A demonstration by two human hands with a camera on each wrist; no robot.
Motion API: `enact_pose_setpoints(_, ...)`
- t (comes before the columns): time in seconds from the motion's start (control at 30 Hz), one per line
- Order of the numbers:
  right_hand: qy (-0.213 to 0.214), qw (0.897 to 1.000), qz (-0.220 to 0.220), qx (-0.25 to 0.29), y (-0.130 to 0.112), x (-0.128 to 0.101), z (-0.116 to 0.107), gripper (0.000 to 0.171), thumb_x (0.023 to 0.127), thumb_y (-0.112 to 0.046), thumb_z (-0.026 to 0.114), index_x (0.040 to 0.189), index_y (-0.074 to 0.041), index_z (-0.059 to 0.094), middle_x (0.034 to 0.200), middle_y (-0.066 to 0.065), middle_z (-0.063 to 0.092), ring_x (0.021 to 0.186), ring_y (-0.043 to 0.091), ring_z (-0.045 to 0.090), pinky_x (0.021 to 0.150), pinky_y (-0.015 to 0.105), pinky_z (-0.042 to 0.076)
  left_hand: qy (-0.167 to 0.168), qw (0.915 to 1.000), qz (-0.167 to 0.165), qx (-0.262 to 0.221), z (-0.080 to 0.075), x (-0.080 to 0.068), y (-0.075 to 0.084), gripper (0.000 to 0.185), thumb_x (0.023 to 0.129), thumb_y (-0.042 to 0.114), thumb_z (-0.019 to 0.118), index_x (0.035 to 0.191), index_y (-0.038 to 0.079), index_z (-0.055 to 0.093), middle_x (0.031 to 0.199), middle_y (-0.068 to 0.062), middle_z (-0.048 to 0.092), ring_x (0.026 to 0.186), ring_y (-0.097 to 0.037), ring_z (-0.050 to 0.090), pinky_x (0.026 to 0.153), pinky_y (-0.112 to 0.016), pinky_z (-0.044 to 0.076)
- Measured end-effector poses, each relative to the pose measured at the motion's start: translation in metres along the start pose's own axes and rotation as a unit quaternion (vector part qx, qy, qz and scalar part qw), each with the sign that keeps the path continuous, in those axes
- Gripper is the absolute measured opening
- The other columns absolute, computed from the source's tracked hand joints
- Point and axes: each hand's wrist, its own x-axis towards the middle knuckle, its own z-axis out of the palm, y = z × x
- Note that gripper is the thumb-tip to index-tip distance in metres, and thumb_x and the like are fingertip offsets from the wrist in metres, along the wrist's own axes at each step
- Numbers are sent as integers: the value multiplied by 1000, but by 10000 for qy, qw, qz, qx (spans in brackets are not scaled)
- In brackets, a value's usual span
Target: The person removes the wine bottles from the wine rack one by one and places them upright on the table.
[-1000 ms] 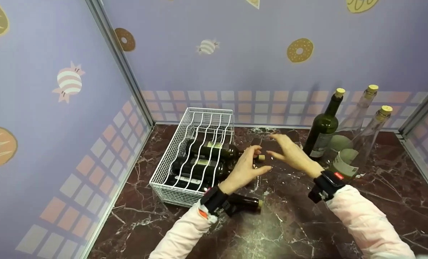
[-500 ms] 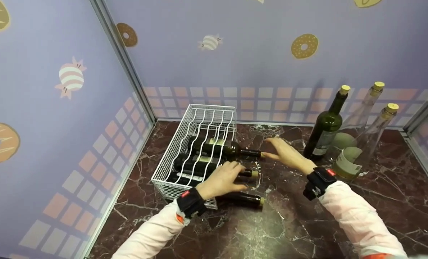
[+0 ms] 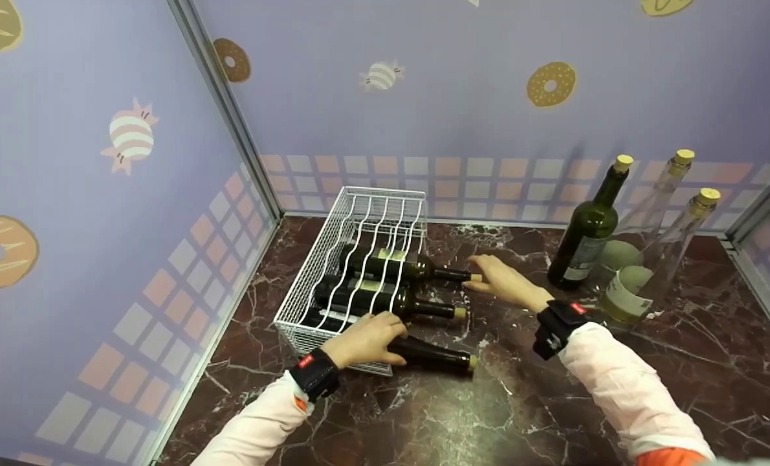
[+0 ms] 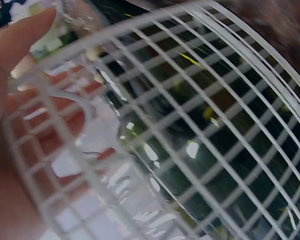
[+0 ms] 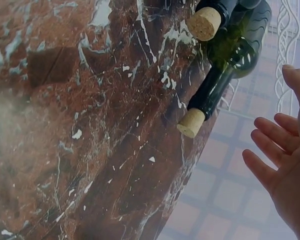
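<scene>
A white wire rack [image 3: 317, 268] holds several dark corked bottles lying on their sides. Their necks stick out to the right, among them the rear bottle [image 3: 453, 275], the middle bottle [image 3: 433, 309] and the front bottle [image 3: 433, 355]. My left hand [image 3: 369, 338] is at the rack's front right corner, over the front bottle where it leaves the rack; whether it touches is unclear. In the left wrist view the wire mesh [image 4: 175, 155] partly covers that hand's fingers. My right hand [image 3: 508, 283], fingers extended, is beside the rear bottle's cork [image 5: 191, 123], apart from it in the right wrist view.
A green corked bottle [image 3: 585, 236] stands upright at the back right. Beside it are two clear corked bottles, the nearer clear bottle [image 3: 666, 252] bearing a pale label. Patterned panels enclose the dark marbled tabletop [image 3: 540, 401] at the back and sides.
My left hand has moved left and toward me, from the rear bottles' necks to the front bottle. My right hand has shifted slightly left and down. The bottles keep their places.
</scene>
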Motion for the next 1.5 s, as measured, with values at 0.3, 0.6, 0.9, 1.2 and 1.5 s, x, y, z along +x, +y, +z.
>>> enact_pose_setpoints(0.3, -321, 9992, 244, 1, 4, 12, 15, 54, 89, -32, 57, 125, 5, 43, 116, 22, 48, 110, 34, 43, 89, 44, 34, -80, 9986, 508, 129, 5, -1, -7, 24, 79, 33, 67, 64, 17, 59, 68, 6, 50, 69, -11, 49, 54, -24, 42)
enact_pose_setpoints(0.6, -236, 9973, 404, -574, 3, 32, 35, 56, 84, -23, 64, 121, 12, 43, 111, 27, 48, 104, 39, 45, 88, 46, 36, -404, 9967, 664, -239, 3, 0, -6, 18, 70, 23, 75, 64, 16, 60, 66, 8, 44, 63, -8, 46, 54, -19, 38)
enact_pose_setpoints(0.9, -578, 9932, 467, -901, -8, 53, 50, 50, 84, -20, 64, 116, 12, 43, 109, 27, 48, 103, 41, 45, 86, 47, 36, -607, 9958, 490, -478, 2, 0, -6, 17, 60, 12, 75, 62, 17, 59, 63, 11, 46, 64, -8, 47, 53, -18, 36)
enact_pose_setpoints(1.2, -795, 9888, 629, -1094, -8, 58, 61, 54, 84, -16, 63, 124, 11, 40, 119, 29, 45, 110, 42, 42, 87, 49, 36, -621, 9961, 468, -419, 2, 1, -5, 16, 62, 11, 73, 61, 18, 59, 60, 13, 46, 63, -6, 46, 53, -17, 36)
enact_pose_setpoints(1.5, -447, 9886, 462, -1359, -6, 57, 68, 40, 79, -9, 66, 108, 11, 47, 106, 27, 48, 100, 42, 45, 81, 49, 40, -580, 9962, 521, -390, 3, 2, -7, 16, 63, 11, 71, 60, 18, 58, 58, 14, 45, 61, -6, 45, 52, -17, 35)
